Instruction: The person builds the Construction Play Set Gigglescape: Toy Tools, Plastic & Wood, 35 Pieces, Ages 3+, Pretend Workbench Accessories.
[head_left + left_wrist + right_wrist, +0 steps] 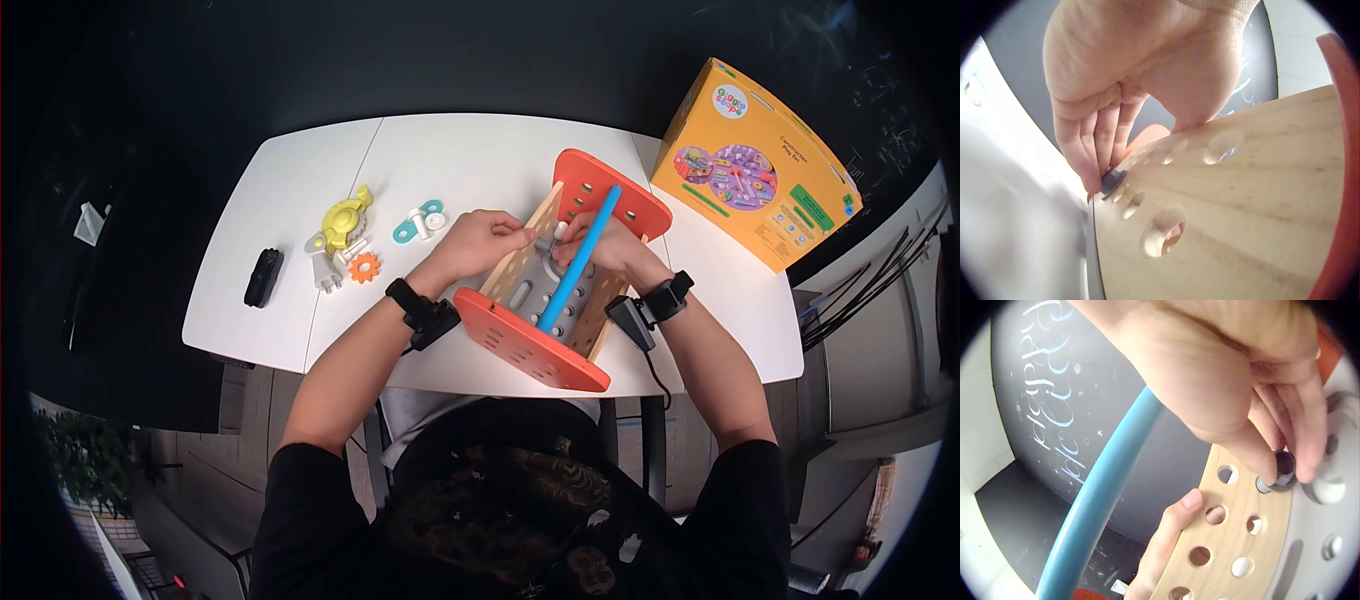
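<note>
White counter (490, 135), with a dark chalkboard (400, 60) beyond its far edge; chalk lettering (1038, 365) on the board begins "Happy". At the counter's far right corner: a yellow-orange "Construction Play Set" carton (755, 160). On the counter's left part: a ridged black object (263, 277), nearest the left end; a yellow-green toy saw (343, 222), a grey fork-ended toy piece (323, 270) and an orange toy gear (364, 267), grouped close together; and, nearer the counter's middle, a teal perforated strip (403, 233) with a white toy bolt (420, 222) lying across it. Right of the counter: black cables (865, 275). Well apart, beyond the counter's near left corner: a leafy green plant (95, 465).
</note>
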The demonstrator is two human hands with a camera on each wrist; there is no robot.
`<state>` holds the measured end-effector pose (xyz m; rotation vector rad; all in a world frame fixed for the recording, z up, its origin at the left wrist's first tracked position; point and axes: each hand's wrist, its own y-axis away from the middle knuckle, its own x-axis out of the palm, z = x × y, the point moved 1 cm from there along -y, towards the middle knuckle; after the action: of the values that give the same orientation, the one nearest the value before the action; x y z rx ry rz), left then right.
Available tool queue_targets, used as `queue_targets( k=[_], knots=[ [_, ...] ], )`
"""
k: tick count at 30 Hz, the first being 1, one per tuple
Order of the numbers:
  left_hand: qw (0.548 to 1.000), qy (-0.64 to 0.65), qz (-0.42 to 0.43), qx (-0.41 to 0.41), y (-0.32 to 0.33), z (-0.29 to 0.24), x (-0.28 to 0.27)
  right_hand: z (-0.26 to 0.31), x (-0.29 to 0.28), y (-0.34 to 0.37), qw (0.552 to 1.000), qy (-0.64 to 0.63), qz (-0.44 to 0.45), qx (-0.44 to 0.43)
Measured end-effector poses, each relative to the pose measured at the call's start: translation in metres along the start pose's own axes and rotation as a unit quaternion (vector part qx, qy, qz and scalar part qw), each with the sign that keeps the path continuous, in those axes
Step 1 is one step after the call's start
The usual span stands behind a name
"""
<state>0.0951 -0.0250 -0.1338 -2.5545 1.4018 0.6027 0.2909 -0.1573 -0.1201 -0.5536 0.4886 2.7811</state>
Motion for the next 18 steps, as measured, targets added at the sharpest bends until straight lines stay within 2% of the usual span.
queue_targets(
  k=[2,8,18],
  knots=[
    [1.0,-0.007,-0.005,0.0,0.0,0.0,0.001,0.003,0.0,0.004,0.997,-0.069,0.019,0.024],
    [1.0,0.004,-0.002,0.007,-0.001,0.001,0.0,0.014,0.003,0.011,0.997,-0.051,0.022,0.049],
    [1.0,0.004,-0.004,0.02,-0.001,0.002,0.0,0.012,0.002,0.011,0.998,-0.045,0.033,0.036]
  ],
)
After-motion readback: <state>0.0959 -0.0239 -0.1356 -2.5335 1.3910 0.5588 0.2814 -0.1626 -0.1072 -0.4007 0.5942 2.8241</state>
